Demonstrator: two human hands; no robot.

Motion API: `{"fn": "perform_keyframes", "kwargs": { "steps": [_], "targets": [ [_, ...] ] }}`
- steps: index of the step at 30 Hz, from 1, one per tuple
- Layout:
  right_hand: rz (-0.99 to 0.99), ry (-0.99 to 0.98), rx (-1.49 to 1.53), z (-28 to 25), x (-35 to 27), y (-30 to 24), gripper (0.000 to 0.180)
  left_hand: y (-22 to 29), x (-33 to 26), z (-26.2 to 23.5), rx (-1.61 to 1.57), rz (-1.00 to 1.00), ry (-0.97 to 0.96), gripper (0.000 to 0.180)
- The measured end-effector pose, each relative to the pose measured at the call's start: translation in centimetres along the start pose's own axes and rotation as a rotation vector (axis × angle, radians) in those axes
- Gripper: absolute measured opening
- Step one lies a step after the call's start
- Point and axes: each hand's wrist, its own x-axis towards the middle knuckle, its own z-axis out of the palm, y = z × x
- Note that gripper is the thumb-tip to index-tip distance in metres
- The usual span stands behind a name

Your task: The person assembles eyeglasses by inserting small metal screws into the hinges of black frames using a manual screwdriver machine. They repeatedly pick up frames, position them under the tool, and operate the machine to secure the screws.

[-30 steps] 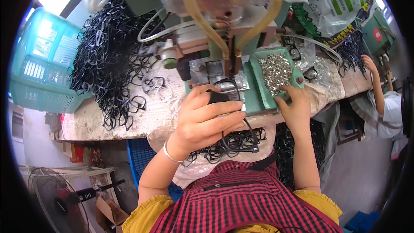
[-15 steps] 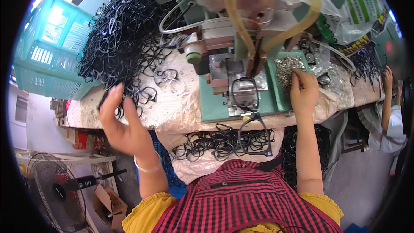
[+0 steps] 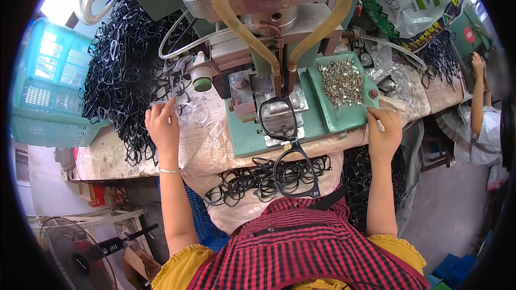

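Glasses frame [image 3: 294, 143] is propped under press [image 3: 274, 6], parts pickup apparently in hand, fine pinch called for; left hand [image 3: 164, 129] is half-curled, right hand [image 3: 385, 129] nearly pinched at green tray [image 3: 338, 122], contents unclear.

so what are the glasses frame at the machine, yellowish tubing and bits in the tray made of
Frame: probably black plastic, slightly glossy, with thick smooth rims.
Tubing: likely rubber or soft plastic, satiny, curving without kinks.
Bits: seemingly shiny metal, from silvery glints.
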Motion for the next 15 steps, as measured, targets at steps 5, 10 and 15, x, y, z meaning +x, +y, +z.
{"fn": "perform_keyframes", "kwargs": {
  "steps": [5,10,15],
  "targets": [
    [0.153,-0.177,0.385,-0.6,2.7,-5.7,0.012,2.3,2.3,-2.1,-0.055,-0.08,0.082,0.023],
    [-0.083,-0.203,0.67,3.6,6.7,-11.6,0.011,6.2,2.8,-0.8,-0.6,-0.233,0.193,0.016],
    [0.189,-0.213,1.023,6.0,4.9,-13.5,0.023,10.4,-1.5,-2.2,-1.279,-0.89,0.093,0.017]
  ]
}}
